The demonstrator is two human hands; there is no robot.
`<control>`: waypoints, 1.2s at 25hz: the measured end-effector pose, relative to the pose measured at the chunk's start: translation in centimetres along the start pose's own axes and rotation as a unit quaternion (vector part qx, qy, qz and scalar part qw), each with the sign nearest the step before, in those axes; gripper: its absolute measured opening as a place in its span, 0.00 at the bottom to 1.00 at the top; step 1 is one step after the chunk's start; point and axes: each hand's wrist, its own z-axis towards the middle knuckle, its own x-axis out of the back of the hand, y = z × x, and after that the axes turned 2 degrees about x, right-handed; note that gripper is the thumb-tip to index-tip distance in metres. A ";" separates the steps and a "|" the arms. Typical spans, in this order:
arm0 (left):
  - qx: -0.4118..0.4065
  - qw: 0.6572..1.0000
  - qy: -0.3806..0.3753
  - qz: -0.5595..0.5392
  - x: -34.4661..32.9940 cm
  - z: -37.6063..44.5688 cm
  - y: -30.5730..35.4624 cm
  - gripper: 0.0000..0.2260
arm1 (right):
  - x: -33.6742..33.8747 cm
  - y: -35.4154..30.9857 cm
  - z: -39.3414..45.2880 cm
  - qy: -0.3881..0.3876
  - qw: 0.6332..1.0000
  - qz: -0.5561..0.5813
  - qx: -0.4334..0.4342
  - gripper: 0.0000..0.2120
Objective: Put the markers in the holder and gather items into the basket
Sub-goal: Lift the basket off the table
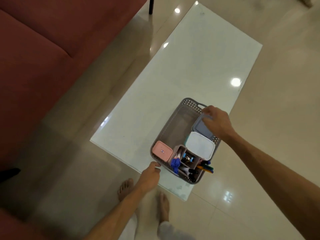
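A grey perforated basket stands on the near end of the white table. Inside it are a pink box, a white-lidded container, a lavender box and a grey holder full of markers. My right hand rests over the lavender box at the basket's far right rim, fingers curled on it. My left hand touches the basket's near left corner with its fingers bent against the rim.
A dark red sofa fills the left side. Glossy beige floor tiles surround the table. My bare feet stand just before the table's near edge. A black furniture leg stands at the top.
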 end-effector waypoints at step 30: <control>-0.071 0.780 0.351 -0.513 -25.0 -7.4 -2.8 0.10 | 4.8 23.6 -4.6 -0.202 0.946 0.253 -0.006 0.08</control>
